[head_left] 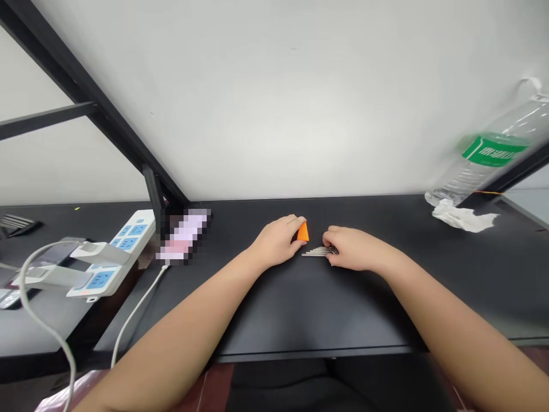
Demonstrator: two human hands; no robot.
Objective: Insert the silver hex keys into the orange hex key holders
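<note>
Close to the middle of the black desk, my left hand (pixel 281 240) is closed round a small orange piece (pixel 303 232), which looks like a plastic holder and is partly covered by the fingers. Just to its right, my right hand (pixel 354 248) grips a fanned bunch of thin metal hex keys (pixel 319 251). Their straight ends point left toward the orange piece, with a small gap between. The bent ends are mostly hidden in my right fingers. Both hands rest low at the desk surface.
Left of my hands, a blurred-out phone (pixel 184 234) lies with a white cable (pixel 137 312). Beyond it are a white power strip (pixel 141 229) with plugged-in chargers and a black frame post (pixel 153 191). At right, a plastic bottle (pixel 493 150) leans by crumpled tissue (pixel 465 217).
</note>
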